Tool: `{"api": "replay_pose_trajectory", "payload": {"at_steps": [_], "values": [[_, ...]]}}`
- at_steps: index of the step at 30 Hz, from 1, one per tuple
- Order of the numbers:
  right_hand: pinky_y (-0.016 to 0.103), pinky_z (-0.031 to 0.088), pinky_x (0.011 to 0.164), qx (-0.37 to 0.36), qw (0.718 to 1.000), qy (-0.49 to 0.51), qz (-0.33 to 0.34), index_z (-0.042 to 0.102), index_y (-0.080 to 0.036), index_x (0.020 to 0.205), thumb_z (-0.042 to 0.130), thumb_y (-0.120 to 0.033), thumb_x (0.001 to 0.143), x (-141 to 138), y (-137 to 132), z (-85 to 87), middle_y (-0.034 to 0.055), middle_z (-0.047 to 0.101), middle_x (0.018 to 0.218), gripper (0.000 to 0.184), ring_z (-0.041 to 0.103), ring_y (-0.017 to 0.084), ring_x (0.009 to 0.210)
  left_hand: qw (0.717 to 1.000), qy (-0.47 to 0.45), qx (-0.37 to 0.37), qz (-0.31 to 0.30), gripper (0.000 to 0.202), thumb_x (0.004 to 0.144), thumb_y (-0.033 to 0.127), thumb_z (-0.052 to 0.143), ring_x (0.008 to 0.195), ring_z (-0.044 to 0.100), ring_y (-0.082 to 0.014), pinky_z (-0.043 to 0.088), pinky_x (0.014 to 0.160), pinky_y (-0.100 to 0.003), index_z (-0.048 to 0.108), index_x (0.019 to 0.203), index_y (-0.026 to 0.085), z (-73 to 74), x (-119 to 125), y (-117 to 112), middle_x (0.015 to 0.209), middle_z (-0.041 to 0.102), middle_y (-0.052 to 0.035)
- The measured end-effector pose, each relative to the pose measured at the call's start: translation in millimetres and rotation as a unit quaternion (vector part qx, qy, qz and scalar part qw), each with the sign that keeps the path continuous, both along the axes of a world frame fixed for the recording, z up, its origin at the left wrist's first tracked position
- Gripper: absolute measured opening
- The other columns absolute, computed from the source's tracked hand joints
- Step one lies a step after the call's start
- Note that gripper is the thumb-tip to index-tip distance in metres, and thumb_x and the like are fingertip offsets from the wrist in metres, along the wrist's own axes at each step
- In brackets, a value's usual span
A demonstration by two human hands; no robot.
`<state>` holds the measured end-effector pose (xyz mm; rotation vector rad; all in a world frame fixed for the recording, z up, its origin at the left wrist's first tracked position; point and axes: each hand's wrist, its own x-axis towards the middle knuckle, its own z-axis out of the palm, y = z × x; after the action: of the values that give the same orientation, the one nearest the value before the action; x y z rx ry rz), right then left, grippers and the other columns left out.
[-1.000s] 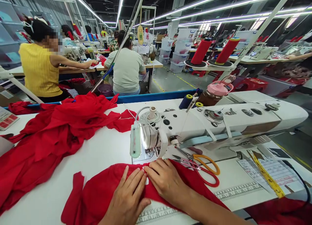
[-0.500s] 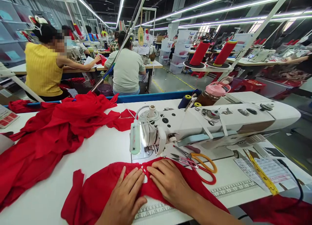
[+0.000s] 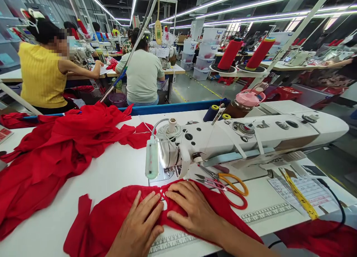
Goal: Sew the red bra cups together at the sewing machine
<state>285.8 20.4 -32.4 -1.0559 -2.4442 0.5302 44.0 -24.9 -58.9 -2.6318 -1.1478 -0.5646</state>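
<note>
Both hands rest on a piece of red fabric [image 3: 111,208] spread on the white table in front of the sewing machine [image 3: 212,138]. My left hand [image 3: 142,220] lies flat on its left part, fingers stretched toward the machine. My right hand [image 3: 192,208] presses flat on its right part, fingers extended and thumb apart. Between the fingertips, a small gap with white strands shows in the fabric. Just beyond the fingers is the machine's needle area [image 3: 171,171]. Orange-handled scissors [image 3: 234,181] and red-handled scissors [image 3: 237,201] lie right of the right hand.
A large heap of red cloth [image 3: 64,145] covers the table's left side. A printed ruler [image 3: 267,213], a yellow tape measure [image 3: 299,197] and a paper sheet [image 3: 315,195] lie at the right. Behind the machine stands a pink-lidded jar [image 3: 242,101]. Two people sit at tables ahead.
My right thumb has spread away from its fingers across the fabric. Both hands stay on the cloth in nearly the same place; the camera view has shifted slightly.
</note>
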Motion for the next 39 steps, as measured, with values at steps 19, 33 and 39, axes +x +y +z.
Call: {"api": "replay_pose_trajectory", "payload": {"at_steps": [19, 33, 39], "values": [[0.037, 0.034, 0.087, 0.009, 0.999, -0.038, -0.031, 0.064, -0.024, 0.1, 0.058, -0.026, 0.1, -13.2, 9.3, 5.7, 0.0013, 0.066, 0.105, 0.007, 0.054, 0.02, 0.094, 0.999, 0.044, 0.006, 0.002, 0.052, 0.101, 0.042, 0.052, 0.137, 0.049, -0.0274, 0.039, 0.116, -0.054, 0.046, 0.15, 0.028, -2.0, 2.6, -1.3, 0.143, 0.058, -0.0114], [0.032, 0.044, 0.091, 0.012, 0.999, 0.04, 0.007, 0.063, -0.02, 0.109, 0.046, -0.013, 0.102, -15.8, 2.3, 10.1, 0.0051, 0.067, 0.108, 0.02, 0.058, 0.019, 0.101, 0.999, 0.03, -0.019, 0.005, 0.057, 0.1, 0.051, 0.051, 0.135, 0.053, -0.031, 0.051, 0.104, -0.06, 0.043, 0.152, 0.029, -2.5, 2.5, -5.0, 0.147, 0.056, -0.0115], [0.042, 0.039, 0.111, -0.032, 0.999, 0.023, 0.025, 0.057, -0.022, 0.134, 0.067, -0.034, 0.095, -5.2, 2.7, -1.8, 0.0078, 0.065, 0.133, 0.042, 0.055, 0.024, 0.126, 0.995, -0.037, -0.084, 0.041, 0.046, 0.105, 0.031, 0.045, 0.138, 0.052, -0.0218, 0.048, 0.111, -0.052, 0.043, 0.15, 0.023, -3.9, -3.9, -6.1, 0.146, 0.059, -0.0076]]}}
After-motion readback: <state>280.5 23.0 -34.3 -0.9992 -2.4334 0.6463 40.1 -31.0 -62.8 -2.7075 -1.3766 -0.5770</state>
